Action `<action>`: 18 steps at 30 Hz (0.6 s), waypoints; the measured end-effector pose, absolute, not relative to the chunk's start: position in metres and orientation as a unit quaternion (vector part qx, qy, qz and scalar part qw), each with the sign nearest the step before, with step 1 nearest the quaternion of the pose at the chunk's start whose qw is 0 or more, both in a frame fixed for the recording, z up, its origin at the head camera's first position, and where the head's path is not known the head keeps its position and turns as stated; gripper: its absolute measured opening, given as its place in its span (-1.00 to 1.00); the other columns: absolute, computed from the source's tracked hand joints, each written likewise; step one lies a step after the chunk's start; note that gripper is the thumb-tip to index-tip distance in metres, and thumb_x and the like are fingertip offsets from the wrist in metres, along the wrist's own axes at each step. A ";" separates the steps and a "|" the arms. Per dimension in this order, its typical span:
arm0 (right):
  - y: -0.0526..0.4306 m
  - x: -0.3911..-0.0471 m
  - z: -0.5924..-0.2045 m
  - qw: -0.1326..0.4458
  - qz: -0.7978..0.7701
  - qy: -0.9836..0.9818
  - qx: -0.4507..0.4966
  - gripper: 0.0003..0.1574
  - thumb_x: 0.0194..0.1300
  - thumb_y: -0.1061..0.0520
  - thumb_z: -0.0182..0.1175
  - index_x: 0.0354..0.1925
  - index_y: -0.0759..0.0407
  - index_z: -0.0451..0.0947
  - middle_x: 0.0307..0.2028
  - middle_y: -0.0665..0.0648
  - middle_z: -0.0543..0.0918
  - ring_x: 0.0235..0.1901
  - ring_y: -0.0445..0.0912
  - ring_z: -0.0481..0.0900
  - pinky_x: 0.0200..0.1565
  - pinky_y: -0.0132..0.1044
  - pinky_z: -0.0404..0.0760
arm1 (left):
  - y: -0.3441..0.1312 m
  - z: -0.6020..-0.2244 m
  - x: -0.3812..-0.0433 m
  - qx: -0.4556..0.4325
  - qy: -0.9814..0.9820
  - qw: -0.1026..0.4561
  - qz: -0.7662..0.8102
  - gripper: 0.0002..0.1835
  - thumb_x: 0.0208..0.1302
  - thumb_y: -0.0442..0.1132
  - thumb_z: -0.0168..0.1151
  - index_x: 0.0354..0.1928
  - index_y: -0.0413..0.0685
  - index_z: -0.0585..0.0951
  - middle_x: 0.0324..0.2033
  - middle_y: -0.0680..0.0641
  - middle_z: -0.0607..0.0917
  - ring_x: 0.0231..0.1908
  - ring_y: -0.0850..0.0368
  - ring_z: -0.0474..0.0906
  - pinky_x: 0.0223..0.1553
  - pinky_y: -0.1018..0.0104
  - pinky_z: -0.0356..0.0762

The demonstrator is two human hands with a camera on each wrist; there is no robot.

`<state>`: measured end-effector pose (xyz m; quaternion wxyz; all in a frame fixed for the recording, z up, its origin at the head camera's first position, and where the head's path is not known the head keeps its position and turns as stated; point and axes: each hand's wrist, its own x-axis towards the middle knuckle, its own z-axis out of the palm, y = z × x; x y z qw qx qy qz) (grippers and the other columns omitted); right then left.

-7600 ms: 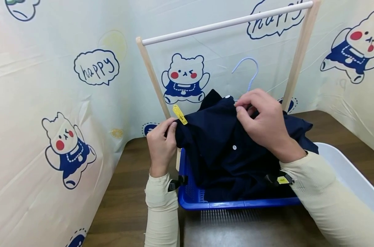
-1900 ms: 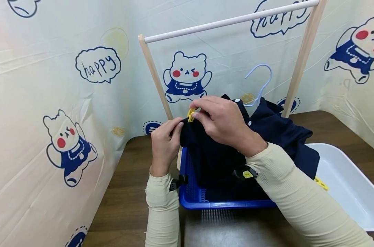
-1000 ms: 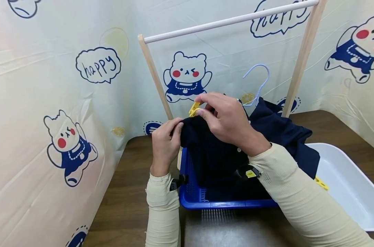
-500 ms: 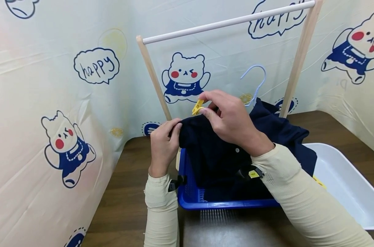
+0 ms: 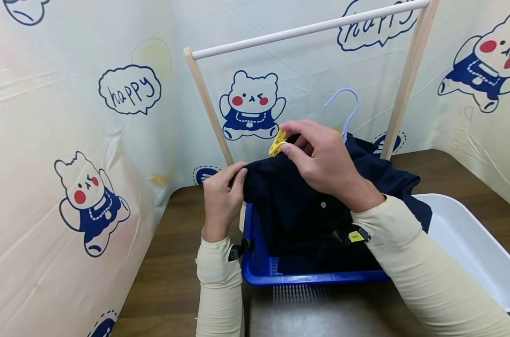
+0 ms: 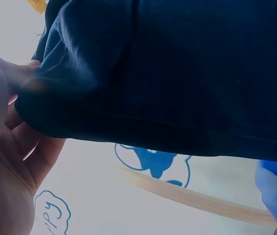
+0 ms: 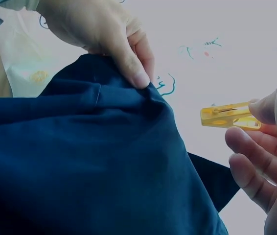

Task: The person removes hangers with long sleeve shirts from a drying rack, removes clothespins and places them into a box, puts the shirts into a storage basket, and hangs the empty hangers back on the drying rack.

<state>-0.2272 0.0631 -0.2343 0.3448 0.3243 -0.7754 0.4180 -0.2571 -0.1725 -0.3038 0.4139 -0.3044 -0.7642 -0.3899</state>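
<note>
So the left hand [image 5: 224, 196] pinches the edge of a dark shirt [image 5: 280, 206], and only its wrist cam shows the other fingers tucked behind the cloth. The shirt spreads off to that hand's right, over a blue basket [image 5: 314, 279]. Next, a yellow clip [image 5: 276, 144], pinched by the right hand [image 5: 328, 161]. Head cam has it overlapping the shirt, but the right wrist cam shows a gap. Hanger [image 5: 355, 105] hook's just beyond that hand, white tub [image 5: 469, 248] past its wrist.
</note>
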 end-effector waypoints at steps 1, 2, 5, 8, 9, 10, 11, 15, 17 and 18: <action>0.064 -0.227 -0.235 0.347 0.419 -0.774 0.324 -0.63 0.34 0.28 0.33 0.11 0.28 0.62 -0.08 0.11 0.68 -0.37 -0.17 0.54 -0.31 -0.34 0.57 | -0.173 -0.304 -0.257 -0.303 -0.764 0.413 -0.393 -0.89 0.39 -0.38 0.27 -0.18 -0.26 0.75 -0.22 -0.14 0.78 -0.21 0.00 0.73 -0.13 0.08 0.66; 0.066 -0.227 -0.235 0.350 0.420 -0.772 0.324 -0.63 0.34 0.28 0.33 0.11 0.29 0.63 -0.08 0.11 0.68 -0.37 -0.17 0.53 -0.32 -0.35 0.56 | -0.173 -0.304 -0.257 -0.300 -0.764 0.412 -0.395 -0.89 0.39 -0.38 0.27 -0.18 -0.27 0.75 -0.22 -0.14 0.78 -0.21 0.01 0.73 -0.13 0.09 0.66; 0.070 -0.226 -0.236 0.361 0.426 -0.764 0.325 -0.62 0.32 0.30 0.34 0.11 0.30 0.63 -0.09 0.11 0.69 -0.40 -0.18 0.52 -0.35 -0.36 0.55 | -0.173 -0.304 -0.258 -0.289 -0.763 0.417 -0.401 -0.88 0.40 -0.37 0.27 -0.18 -0.27 0.75 -0.23 -0.13 0.79 -0.22 0.03 0.73 -0.15 0.11 0.66; 0.074 -0.225 -0.237 0.370 0.436 -0.751 0.329 -0.60 0.30 0.34 0.34 0.11 0.33 0.62 -0.12 0.12 0.69 -0.43 -0.20 0.53 -0.37 -0.38 0.54 | -0.173 -0.303 -0.259 -0.276 -0.756 0.430 -0.408 -0.87 0.41 -0.36 0.26 -0.19 -0.26 0.76 -0.25 -0.13 0.79 -0.23 0.02 0.74 -0.19 0.09 0.66; 0.076 -0.225 -0.237 0.372 0.439 -0.748 0.330 -0.60 0.30 0.35 0.34 0.11 0.34 0.62 -0.13 0.12 0.69 -0.43 -0.20 0.54 -0.37 -0.38 0.54 | -0.173 -0.303 -0.259 -0.272 -0.754 0.436 -0.410 -0.86 0.41 -0.36 0.26 -0.19 -0.26 0.76 -0.25 -0.13 0.79 -0.23 0.01 0.74 -0.19 0.08 0.66; 0.078 -0.225 -0.237 0.374 0.442 -0.745 0.331 -0.59 0.29 0.36 0.34 0.11 0.35 0.62 -0.16 0.12 0.69 -0.44 -0.20 0.55 -0.38 -0.40 0.54 | -0.174 -0.303 -0.260 -0.269 -0.752 0.440 -0.410 -0.86 0.42 -0.36 0.25 -0.19 -0.26 0.76 -0.25 -0.14 0.79 -0.24 0.00 0.74 -0.20 0.07 0.66; 0.079 -0.225 -0.237 0.375 0.445 -0.743 0.331 -0.59 0.29 0.37 0.34 0.11 0.35 0.61 -0.18 0.13 0.69 -0.44 -0.20 0.56 -0.38 -0.41 0.54 | -0.174 -0.304 -0.260 -0.265 -0.750 0.446 -0.411 -0.85 0.42 -0.35 0.25 -0.19 -0.26 0.77 -0.25 -0.14 0.79 -0.25 0.00 0.74 -0.21 0.07 0.66; 0.085 -0.223 -0.238 0.379 0.446 -0.740 0.331 -0.59 0.30 0.36 0.33 0.12 0.36 0.61 -0.19 0.16 0.69 -0.46 -0.18 0.58 -0.37 -0.43 0.55 | -0.175 -0.305 -0.260 -0.254 -0.741 0.464 -0.413 -0.83 0.44 -0.34 0.23 -0.18 -0.27 0.76 -0.25 -0.15 0.79 -0.27 -0.03 0.74 -0.25 0.05 0.64; 0.089 -0.222 -0.238 0.383 0.442 -0.742 0.328 -0.58 0.29 0.35 0.34 0.12 0.35 0.61 -0.17 0.17 0.69 -0.45 -0.18 0.57 -0.36 -0.43 0.56 | -0.175 -0.305 -0.260 -0.250 -0.736 0.470 -0.419 -0.83 0.45 -0.34 0.22 -0.19 -0.27 0.76 -0.25 -0.15 0.79 -0.27 -0.02 0.73 -0.25 0.06 0.63; 0.091 -0.222 -0.238 0.387 0.436 -0.745 0.325 -0.58 0.29 0.35 0.34 0.12 0.35 0.61 -0.15 0.17 0.70 -0.44 -0.17 0.56 -0.34 -0.44 0.55 | -0.175 -0.304 -0.260 -0.248 -0.733 0.473 -0.422 -0.83 0.45 -0.34 0.22 -0.20 -0.27 0.76 -0.26 -0.14 0.79 -0.27 -0.02 0.73 -0.26 0.07 0.63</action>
